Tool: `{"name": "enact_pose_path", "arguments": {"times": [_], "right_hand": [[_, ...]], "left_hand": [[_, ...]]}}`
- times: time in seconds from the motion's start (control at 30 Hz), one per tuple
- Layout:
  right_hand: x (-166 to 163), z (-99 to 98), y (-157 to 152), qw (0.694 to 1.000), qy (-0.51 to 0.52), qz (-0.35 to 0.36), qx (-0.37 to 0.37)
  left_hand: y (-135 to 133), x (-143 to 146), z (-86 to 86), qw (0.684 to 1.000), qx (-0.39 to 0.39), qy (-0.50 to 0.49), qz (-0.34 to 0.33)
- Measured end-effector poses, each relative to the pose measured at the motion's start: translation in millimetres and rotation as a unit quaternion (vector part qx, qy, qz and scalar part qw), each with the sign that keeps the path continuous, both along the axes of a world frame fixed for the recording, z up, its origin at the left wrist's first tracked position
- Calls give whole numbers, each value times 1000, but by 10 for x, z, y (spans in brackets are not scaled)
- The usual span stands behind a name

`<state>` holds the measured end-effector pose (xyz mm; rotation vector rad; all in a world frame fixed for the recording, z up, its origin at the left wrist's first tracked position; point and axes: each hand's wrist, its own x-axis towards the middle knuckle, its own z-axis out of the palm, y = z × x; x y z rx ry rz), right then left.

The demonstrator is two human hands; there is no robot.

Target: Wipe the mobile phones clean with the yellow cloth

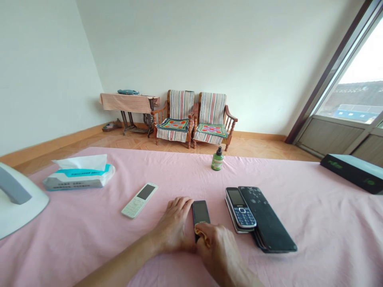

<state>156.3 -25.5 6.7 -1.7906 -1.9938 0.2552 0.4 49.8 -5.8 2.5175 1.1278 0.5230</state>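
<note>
A small black phone (200, 212) lies on the pink tablecloth (314, 223) in front of me. My left hand (175, 223) rests flat beside its left edge, fingers stretched out and touching the phone's side. My right hand (217, 245) is closed over the phone's near end, pinching a small yellowish cloth (200, 230) against it. To the right lies a stack of phones, a blue keypad phone (241, 209) beside a large black slab phone (266, 217). A white keypad phone (139, 199) lies to the left.
A tissue pack (79, 175) sits at the left, a green spray bottle (217, 159) at the table's far edge, a dark box (353, 171) at the right, a white appliance (18, 199) at the far left. Two striped armchairs (194, 119) and a covered sewing table (128, 103) stand against the wall.
</note>
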Motion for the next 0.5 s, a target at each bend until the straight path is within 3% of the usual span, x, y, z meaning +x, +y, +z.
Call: {"name": "enact_pose_path", "arguments": {"times": [0.2,0.5], "right_hand": [[94,-14,-68,999,39,8,5],[-14,-83,-192,1000,-19,18,9]], "left_hand": [[50,-83,45,1000,-19,18,-14],[122,-188,32,999,0,13,-44]]}}
